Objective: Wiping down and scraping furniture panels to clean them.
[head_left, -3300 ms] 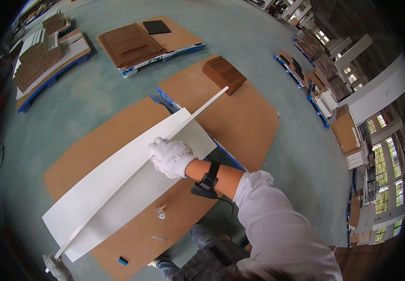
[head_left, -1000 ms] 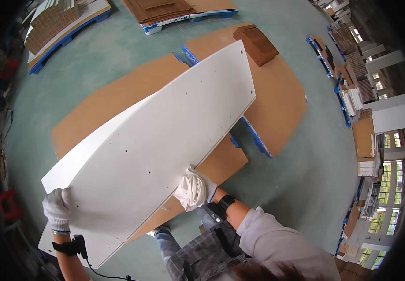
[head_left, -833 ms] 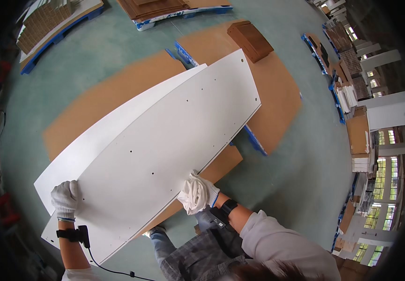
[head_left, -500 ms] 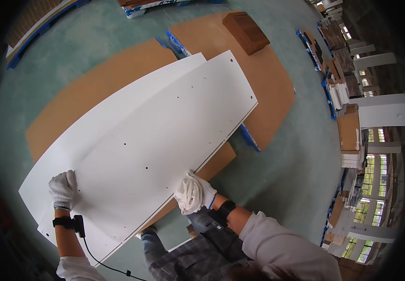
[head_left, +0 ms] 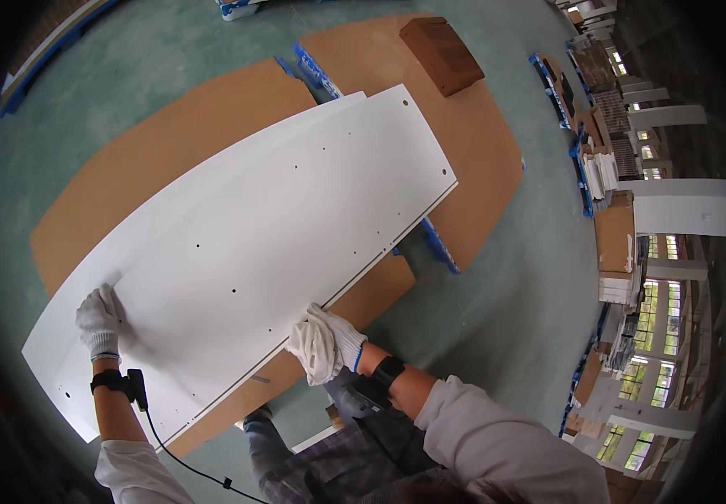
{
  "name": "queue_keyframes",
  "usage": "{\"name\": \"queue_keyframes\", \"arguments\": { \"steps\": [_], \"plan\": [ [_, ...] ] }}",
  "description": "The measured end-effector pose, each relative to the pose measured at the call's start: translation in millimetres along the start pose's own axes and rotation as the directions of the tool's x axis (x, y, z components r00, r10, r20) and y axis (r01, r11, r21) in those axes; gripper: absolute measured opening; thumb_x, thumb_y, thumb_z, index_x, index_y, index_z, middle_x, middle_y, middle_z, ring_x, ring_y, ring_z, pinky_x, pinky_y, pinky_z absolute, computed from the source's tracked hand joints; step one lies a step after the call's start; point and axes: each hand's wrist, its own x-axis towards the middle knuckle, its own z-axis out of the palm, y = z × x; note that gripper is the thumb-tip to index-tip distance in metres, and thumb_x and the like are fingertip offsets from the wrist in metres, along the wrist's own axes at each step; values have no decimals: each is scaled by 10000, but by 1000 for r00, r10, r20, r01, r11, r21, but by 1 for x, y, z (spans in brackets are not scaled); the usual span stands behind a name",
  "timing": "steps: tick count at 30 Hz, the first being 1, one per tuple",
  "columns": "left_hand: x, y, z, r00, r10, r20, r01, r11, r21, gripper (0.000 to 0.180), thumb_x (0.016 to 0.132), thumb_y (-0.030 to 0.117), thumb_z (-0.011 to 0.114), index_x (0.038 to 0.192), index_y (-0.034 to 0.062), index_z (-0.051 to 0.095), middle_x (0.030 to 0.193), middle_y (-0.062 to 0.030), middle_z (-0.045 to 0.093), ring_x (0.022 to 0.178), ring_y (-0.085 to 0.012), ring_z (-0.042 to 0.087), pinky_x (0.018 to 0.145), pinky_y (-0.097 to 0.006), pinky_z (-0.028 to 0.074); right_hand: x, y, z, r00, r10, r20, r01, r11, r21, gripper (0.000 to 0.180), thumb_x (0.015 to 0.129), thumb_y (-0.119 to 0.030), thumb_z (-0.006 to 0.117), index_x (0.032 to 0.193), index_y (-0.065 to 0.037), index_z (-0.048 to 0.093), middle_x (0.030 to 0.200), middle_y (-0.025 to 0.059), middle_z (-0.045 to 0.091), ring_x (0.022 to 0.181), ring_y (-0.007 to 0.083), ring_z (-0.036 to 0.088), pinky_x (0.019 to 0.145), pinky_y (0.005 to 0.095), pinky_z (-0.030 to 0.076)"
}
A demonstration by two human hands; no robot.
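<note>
A large white panel (head_left: 254,227) with small drilled holes lies in front of me. Under its far long side shows a strip of a second white panel (head_left: 182,198). My left hand (head_left: 98,321), in a white knit glove, is closed at the far left edge of the upper panel; its fingertips are partly hidden. At the panel's near long edge, my right hand (head_left: 342,338), gloved too, is closed on a bunched white cloth (head_left: 312,349). The right fingers rest against that edge.
Brown boards (head_left: 153,160) on blue pallets (head_left: 317,71) lie under and beyond the panels. A brown box-like piece (head_left: 441,55) sits on the far board. Stacked boards and cartons (head_left: 613,235) line the right side. A black cable (head_left: 186,472) hangs from my left wrist.
The upper panel has shifted slightly away from me and left, covering more of the lower one. Both hands have moved left with it, the left also a little farther away.
</note>
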Motion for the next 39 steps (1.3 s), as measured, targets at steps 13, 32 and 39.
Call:
{"name": "queue_keyframes", "arguments": {
  "steps": [13,32,39],
  "plan": [
    [-2,258,-25,980,78,-184,-96,991,-91,593,933,402,501,1416,90,356,1446,-174,376,1355,-386,299,1146,-530,178,-27,-177,-144,836,-502,-222,537,830,149,294,986,-385,461,1002,-120,588,973,22,626,901,164,611,832,305,503],
    [-3,249,-20,973,60,-225,-97,983,-156,534,934,327,492,1390,67,393,1461,-162,354,1384,-366,261,1163,-514,157,-95,-201,44,824,-518,-229,176,619,-766,458,884,-403,562,1163,-40,551,1087,198,619,989,301,614,915,370,474],
    [-4,251,-17,984,35,-177,-63,986,-153,538,928,321,507,1387,64,396,1460,-167,354,1383,-365,264,1161,-518,156,-6,-203,39,644,-505,575,-38,-772,-634,605,787,-469,657,1281,-177,466,1418,154,375,1312,327,352,1106,553,236]
  ]
}}
